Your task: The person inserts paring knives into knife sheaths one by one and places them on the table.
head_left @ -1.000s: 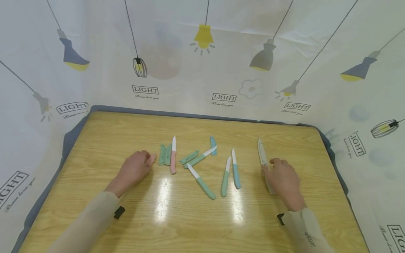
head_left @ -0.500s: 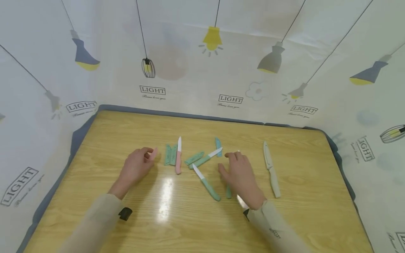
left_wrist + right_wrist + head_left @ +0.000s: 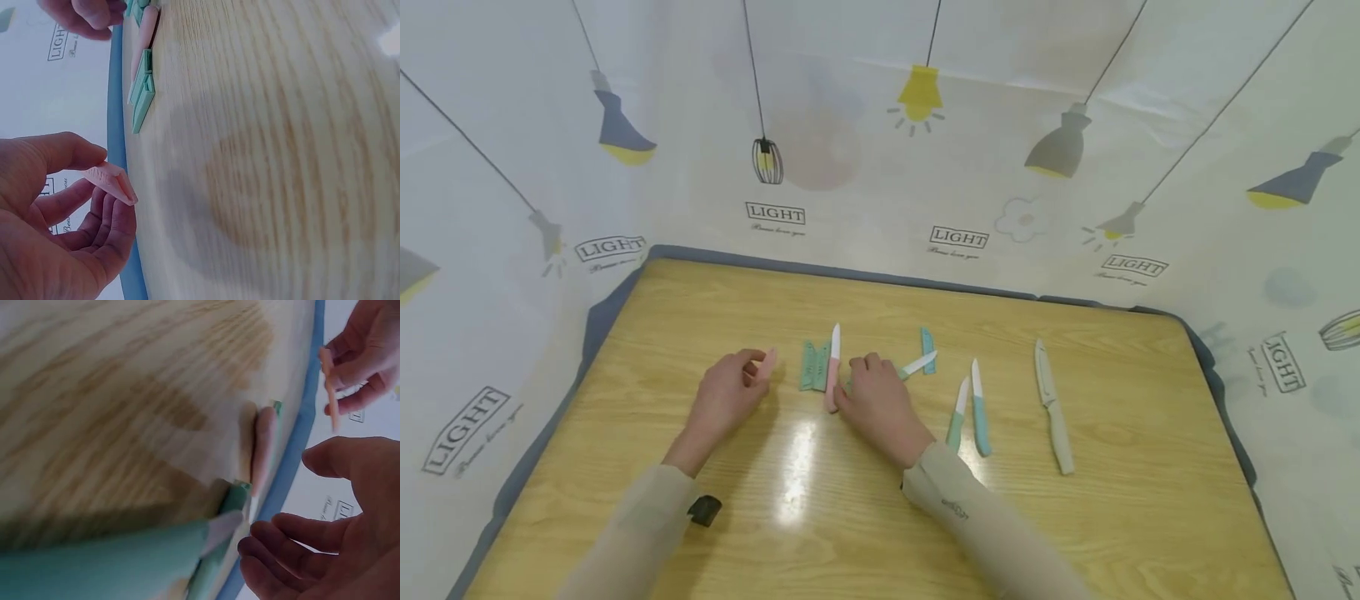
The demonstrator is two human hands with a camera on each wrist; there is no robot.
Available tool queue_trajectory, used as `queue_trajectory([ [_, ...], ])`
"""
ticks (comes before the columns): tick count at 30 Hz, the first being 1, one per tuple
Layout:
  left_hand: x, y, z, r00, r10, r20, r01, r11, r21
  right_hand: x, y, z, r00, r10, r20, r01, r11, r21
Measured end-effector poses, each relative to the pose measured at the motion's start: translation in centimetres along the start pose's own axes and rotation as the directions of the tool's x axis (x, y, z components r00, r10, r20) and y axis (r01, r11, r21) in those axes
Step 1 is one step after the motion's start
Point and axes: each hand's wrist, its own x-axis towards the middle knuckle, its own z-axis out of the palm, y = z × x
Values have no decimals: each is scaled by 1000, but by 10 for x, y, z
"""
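1. So the pink sheath is a smooth, plasticky-looking sleeve, flat and tapered, with raised lettering and a slot down one edge. It's up off the table, left of the knives.
2. Pink knife: rounded, matte-looking pink handle, slim white blade pointing to the far edge. It's right beside two flat green sheaths with slanted ends.
3. Further right there's a light-blue knife next to a green-handled knife, plus a longer off-white knife off on its own. A blue sheath lies near the white tip of another green knife, mostly hidden.
4. Table is yellowish wood grain, kinda glossy, with bright reflections.
5. Left hand pinches the pink sheath between thumb and index finger, other fingers loosely bent underneath.
6. Right hand reaches across over the green knives, palm down, thumb spread well away from softly bent fingers, nothing gripped. Thumb's by the pink handle; can't tell if they touch.
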Motion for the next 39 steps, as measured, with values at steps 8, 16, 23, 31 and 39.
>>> queue_trajectory([
  [8,-1,-2,2,1000,-5,-25,5,1000,-14,20,-7,14,998,-66,-19,63,989,-133],
  [16,-1,-1,5,999,-14,-37,13,999,-31,29,-17,15,996,-5,89,18,989,-144],
  [23,0,0,6,999,-7,-40,5,999,-50,29,-13,11,991,-12,131,30,990,-139],
  [31,2,5,8,999,-24,-29,21,996,-84,34,-14,9,992,-21,125,39,990,-139],
  [39,3,9,9,999,-33,-37,29,995,-95,44,-16,4,987,36,159,-12,989,-149],
])
